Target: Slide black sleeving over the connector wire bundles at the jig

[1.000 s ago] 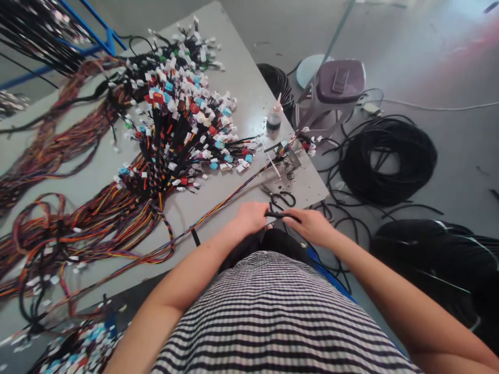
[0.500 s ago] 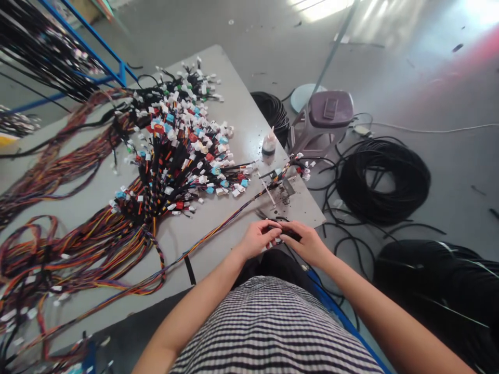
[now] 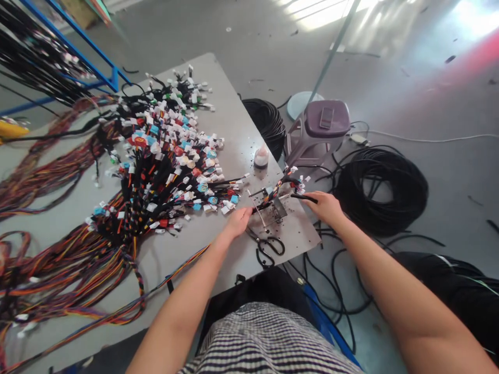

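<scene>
My left hand (image 3: pixel 238 222) is closed around a wire harness (image 3: pixel 197 254) of coloured wires, just left of a small metal fixture (image 3: pixel 279 209) at the table corner. Beyond the fixture, the harness ends in white connectors (image 3: pixel 301 182). In my right hand (image 3: pixel 326 206), to the right of the fixture, is a short black tube (image 3: pixel 304 198), its free end pointing left toward the harness. Black-handled scissors (image 3: pixel 271 248) lie on the table below the fixture, blades partly hidden.
A large pile of harnesses with connectors (image 3: pixel 183 161) covers the left of the table (image 3: pixel 218 78). A small bottle (image 3: pixel 261 157) stands near the right edge. Past that edge are a purple stool (image 3: pixel 339 115) and coils of black tubing (image 3: pixel 384 189) on the floor.
My hands, together near the front edge before, have parted. The left has moved up-left onto the harness; the right has moved up-right with the black tube. The scissors now show fully at the handles.
</scene>
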A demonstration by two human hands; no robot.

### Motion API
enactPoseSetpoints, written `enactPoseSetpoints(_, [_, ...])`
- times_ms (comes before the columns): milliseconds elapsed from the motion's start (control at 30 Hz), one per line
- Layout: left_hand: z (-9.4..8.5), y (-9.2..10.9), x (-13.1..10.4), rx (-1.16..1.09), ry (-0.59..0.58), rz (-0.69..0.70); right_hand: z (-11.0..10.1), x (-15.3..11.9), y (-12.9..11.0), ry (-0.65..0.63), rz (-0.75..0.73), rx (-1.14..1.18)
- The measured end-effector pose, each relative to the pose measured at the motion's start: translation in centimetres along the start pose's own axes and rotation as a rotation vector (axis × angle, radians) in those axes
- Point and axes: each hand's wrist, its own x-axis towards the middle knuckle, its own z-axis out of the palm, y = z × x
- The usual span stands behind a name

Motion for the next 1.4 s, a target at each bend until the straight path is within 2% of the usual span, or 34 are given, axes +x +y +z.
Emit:
enactPoseSetpoints(100, [-0.5,-1.0,1.7,-0.067,-0.209,-0.045,0.2,2.4,1.0,-0.097,-0.117,0.010])
enactPoseSetpoints(200, [-1.6,-0.9,2.7,-0.048,-0.323,-0.025,0.8,4.4,0.7,-0.216,-0.237,0.054])
enactPoseSetpoints(300, [-2.7,-0.4,3.3,-0.033,-0.411,0.015,1.4,6.5,0.0,-0.401,-0.364,0.156])
enactPoseSetpoints(433, [-2.5,-0.3,3.7,-0.135,-0.445,-0.019,2.1,8.2,-1.5,-0.553,-0.473,0.199])
enactPoseSetpoints(567, [-1.7,-0.9,3.8,-0.348,-0.459,-0.123,2.2,8.2,-2.4,-0.531,-0.411,0.023])
enactPoseSetpoints(633, [-1.6,-1.2,3.9,-0.432,-0.473,-0.157,1.9,8.2,-2.2,-0.539,-0.383,0.026])
enactPoseSetpoints(833, [-1.7,-1.4,3.9,-0.494,-0.461,-0.199,0.5,9.4,-0.6,-0.708,-0.399,0.253])
enactPoseSetpoints(900, [-1.6,-1.2,3.8,-0.490,-0.453,-0.198,0.4,9.7,-0.5,-0.676,-0.426,0.277])
enactPoseSetpoints(1000, [-1.6,-0.9,3.7,-0.481,-0.446,-0.192,1.0,9.3,-0.8,-0.516,-0.477,0.280])
enactPoseSetpoints(1133, [-1.8,-0.5,3.8,-0.517,-0.447,-0.205,2.0,7.7,-1.3,-0.364,-0.581,0.204])
enactPoseSetpoints(1200, [-1.8,-0.5,3.9,-0.556,-0.451,-0.224,2.3,6.7,-1.6,-0.303,-0.577,0.119])
enactPoseSetpoints(1300, [-1.7,-0.8,4.1,-0.593,-0.439,-0.248,2.3,6.0,-2.2,-0.319,-0.491,0.011])
enactPoseSetpoints(1400, [-1.6,-1.4,4.2,-0.594,-0.424,-0.247,1.7,6.6,-2.7,-0.463,-0.487,0.038])
